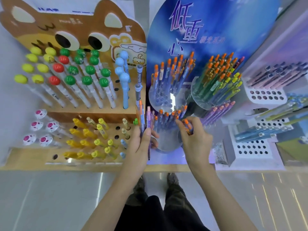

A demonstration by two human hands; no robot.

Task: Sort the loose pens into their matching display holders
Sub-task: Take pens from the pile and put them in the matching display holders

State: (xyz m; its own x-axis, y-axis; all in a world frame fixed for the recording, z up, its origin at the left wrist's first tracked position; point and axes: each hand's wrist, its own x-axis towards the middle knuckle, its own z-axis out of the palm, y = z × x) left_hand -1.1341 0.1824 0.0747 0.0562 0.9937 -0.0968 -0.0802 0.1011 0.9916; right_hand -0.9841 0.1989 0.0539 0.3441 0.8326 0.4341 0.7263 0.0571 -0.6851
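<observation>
My left hand (pixel 139 144) grips a small bunch of loose pens (pixel 145 119), blue and purple barrels with orange and pink tops, held upright in front of the blue display. My right hand (pixel 194 135) pinches one blue pen with an orange top (pixel 188 125) just right of the front clear round holder (pixel 168 144), which holds several matching orange-topped blue pens (pixel 166 116). Behind stand a clear holder of blue pens (pixel 168 80), one of green and yellow pens (pixel 220 77), and one of purple pens (pixel 216 112).
At the left, a brown bear-shaped stand (pixel 75 114) carries ball-topped pens, yellow pens and paw-topped pens, with several bare holes. White perforated racks (pixel 253 147) with pink and blue pens stand at the right. The shelf's front edge (pixel 166 168) runs below my hands, floor and my feet beneath.
</observation>
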